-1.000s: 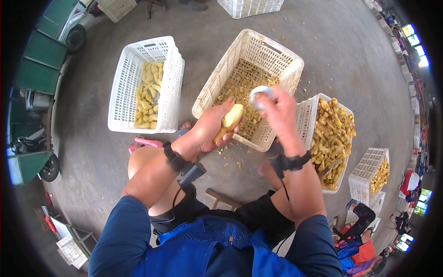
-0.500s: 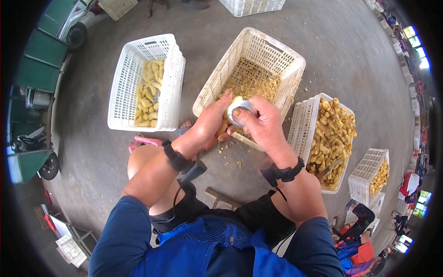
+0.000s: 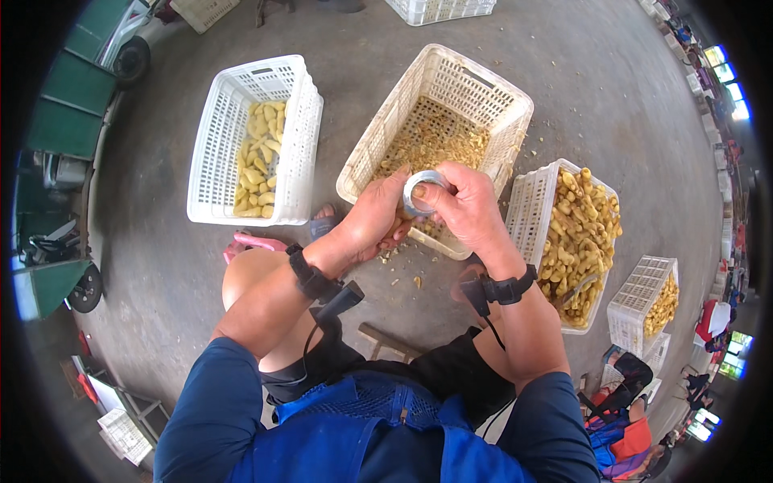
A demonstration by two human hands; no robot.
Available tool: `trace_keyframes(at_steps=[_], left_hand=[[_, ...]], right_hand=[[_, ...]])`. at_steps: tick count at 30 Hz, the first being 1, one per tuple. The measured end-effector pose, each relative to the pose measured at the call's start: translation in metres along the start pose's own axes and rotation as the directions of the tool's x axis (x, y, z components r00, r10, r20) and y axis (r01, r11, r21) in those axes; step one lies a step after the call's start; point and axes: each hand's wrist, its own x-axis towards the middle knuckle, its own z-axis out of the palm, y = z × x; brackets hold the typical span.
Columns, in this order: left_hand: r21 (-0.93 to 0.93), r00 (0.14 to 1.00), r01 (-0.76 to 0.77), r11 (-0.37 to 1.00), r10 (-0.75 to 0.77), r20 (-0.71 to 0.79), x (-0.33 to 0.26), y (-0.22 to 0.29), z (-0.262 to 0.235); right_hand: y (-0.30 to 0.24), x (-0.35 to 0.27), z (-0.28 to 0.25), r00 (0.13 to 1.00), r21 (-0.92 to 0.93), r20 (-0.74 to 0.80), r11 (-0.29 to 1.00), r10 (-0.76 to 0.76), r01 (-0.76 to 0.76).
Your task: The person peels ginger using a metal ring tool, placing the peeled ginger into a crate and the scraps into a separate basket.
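Observation:
Both hands are close together above the near part of a dirty white crate [image 3: 447,76] holding pale peel scraps. My right hand [image 3: 471,211] is closed around a silver ring-shaped scraper [image 3: 408,191], with the thumb in its opening. My left hand [image 3: 372,213] is closed beside it, on a piece of ginger that fingers and scraper mostly hide. Peeled yellow ginger [image 3: 259,153] lies in the white crate [image 3: 299,141] to the left. Unpeeled brownish ginger [image 3: 576,241] is heaped in another white crate [image 3: 527,205] to the right.
A smaller crate [image 3: 632,302] of ginger stands further right, near another person [image 3: 628,435]. A green vehicle [image 3: 72,105] is at the far left. Below my hands lie scattered scraps and a low wooden piece [image 3: 382,342]. Another white crate [image 3: 439,10] sits at the far edge.
The scraper and my right hand have shifted slightly. The ginger's pale yellow end, seen earlier beside the ring, is now hidden. Both hands keep their hold.

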Motion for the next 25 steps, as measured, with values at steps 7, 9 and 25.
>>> trace_keyframes(at_steps=[7,9,25], left_hand=[[-0.136,0.998,-0.027,0.990,0.035,0.058,-0.005,-0.005,-0.005],[-0.164,0.998,0.013,0.986,-0.003,0.061,0.001,0.000,-0.007],[-0.061,0.990,-0.076,0.995,0.082,0.111,0.007,-0.013,-0.007]], right_hand=[[0.016,0.008,-0.028,0.962,-0.173,-0.274,0.984,-0.001,-0.048],[0.013,0.006,-0.018,0.961,-0.151,-0.278,0.987,0.004,-0.048],[0.017,0.016,-0.034,0.982,-0.070,-0.175,0.994,0.077,-0.090]])
